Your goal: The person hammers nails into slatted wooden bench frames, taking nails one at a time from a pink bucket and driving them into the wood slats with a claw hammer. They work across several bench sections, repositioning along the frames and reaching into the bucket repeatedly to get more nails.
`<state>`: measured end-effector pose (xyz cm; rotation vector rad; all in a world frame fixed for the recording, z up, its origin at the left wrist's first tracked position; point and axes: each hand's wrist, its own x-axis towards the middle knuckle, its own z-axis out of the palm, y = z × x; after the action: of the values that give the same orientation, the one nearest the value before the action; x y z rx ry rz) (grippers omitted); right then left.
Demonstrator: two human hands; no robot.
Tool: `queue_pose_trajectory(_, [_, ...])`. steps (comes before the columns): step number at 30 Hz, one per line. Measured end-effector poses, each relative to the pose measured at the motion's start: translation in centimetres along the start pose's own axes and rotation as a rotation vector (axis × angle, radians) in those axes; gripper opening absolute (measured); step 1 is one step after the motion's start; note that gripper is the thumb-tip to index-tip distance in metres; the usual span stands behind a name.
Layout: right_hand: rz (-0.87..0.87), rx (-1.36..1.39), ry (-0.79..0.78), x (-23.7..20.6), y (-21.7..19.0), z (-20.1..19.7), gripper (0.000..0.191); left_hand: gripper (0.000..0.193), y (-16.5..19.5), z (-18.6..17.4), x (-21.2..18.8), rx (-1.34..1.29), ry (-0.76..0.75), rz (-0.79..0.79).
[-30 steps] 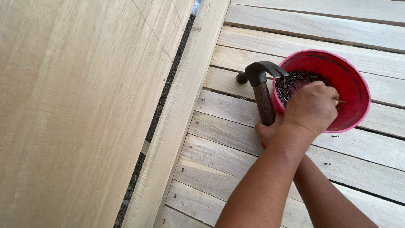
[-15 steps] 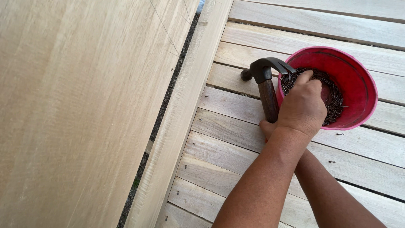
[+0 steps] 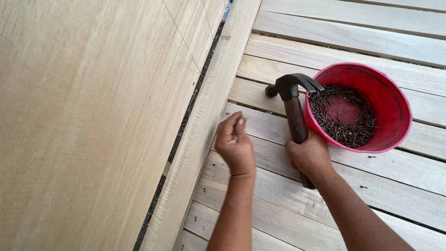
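My right hand (image 3: 310,157) grips the dark brown handle of a claw hammer (image 3: 292,100), whose black head rests on the wooden slats just left of a red bowl (image 3: 403,108). The bowl holds a ring of several small dark nails (image 3: 344,128). My left hand (image 3: 235,145) hovers over the slats to the left of the hammer, close to a long pale plank (image 3: 209,121). Its fingertips are pinched together on what looks like a small nail.
A large pale wooden panel (image 3: 88,121) with a thin pencil line fills the left side, and a dark gap separates it from the plank. Pale wooden slats (image 3: 371,42) with narrow gaps lie under my hands and the bowl. A few nail heads (image 3: 372,157) dot the slats.
My left hand came out of the red bowl and moved left across the hammer to the slats by the plank, fingers pinched. The right hand kept hold of the hammer.
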<state>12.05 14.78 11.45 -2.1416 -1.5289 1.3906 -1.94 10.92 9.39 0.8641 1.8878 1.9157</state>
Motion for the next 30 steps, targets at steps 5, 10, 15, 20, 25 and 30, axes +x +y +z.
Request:
queue_pose_trajectory(5, [0.008,0.003,-0.005,-0.2,-0.2,0.0,0.026,0.019,-3.1,-2.8,0.9,0.303,-0.119,0.186])
queue_pose_trajectory(10, [-0.006,0.015,0.009,-0.5,-0.1,0.1,0.027,0.011,-5.0,-2.8,0.6,0.348,-0.112,0.227])
queue_pose_trajectory(15, [-0.013,0.013,0.025,-0.9,0.1,0.3,0.027,0.006,-5.6,-1.6,1.1,0.345,-0.062,0.300])
queue_pose_trajectory(20, [0.036,0.001,-0.015,-1.3,0.3,0.4,0.025,0.007,-4.9,0.4,1.9,0.522,-0.099,0.178])
queue_pose_trajectory(25, [0.026,0.007,0.021,-1.9,0.3,0.7,0.027,0.008,-4.0,2.0,1.4,0.729,0.037,0.309])
queue_pose_trajectory(30, [0.037,0.015,0.007,-2.3,0.4,1.0,0.024,0.011,-4.3,3.0,2.7,0.794,0.096,0.149])
